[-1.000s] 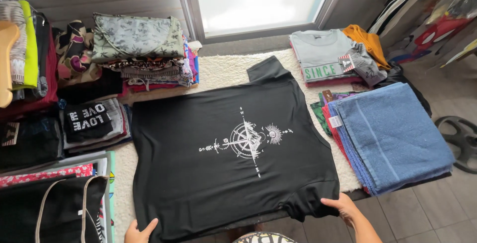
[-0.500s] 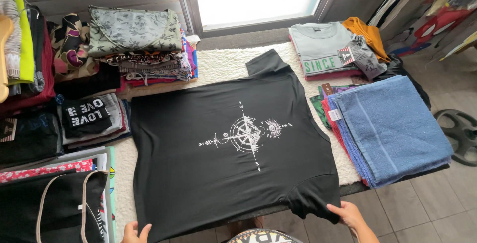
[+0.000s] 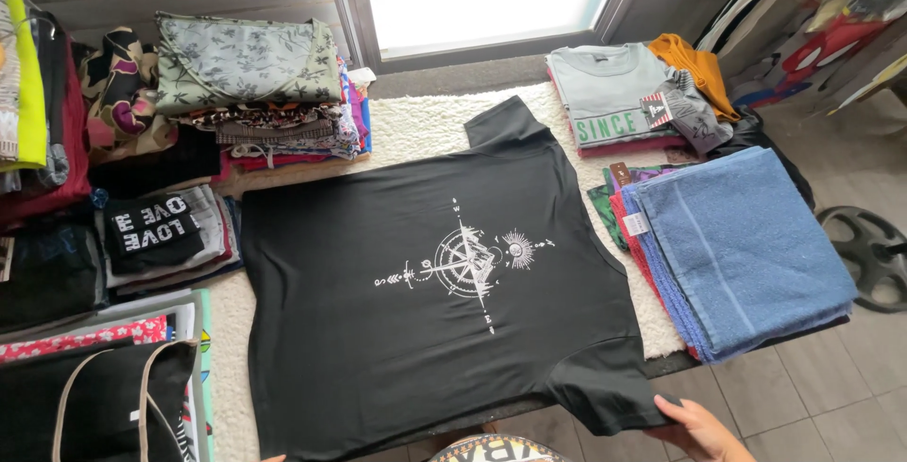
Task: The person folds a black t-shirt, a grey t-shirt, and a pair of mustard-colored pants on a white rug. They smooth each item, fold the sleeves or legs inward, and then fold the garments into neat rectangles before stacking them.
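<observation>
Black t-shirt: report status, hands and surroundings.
Right hand at near sleeve of the black t-shirt, grip unclear. Left hand barely in view. Shirt spread flat, compass print up. Blue towel stack close beside on the right.
</observation>
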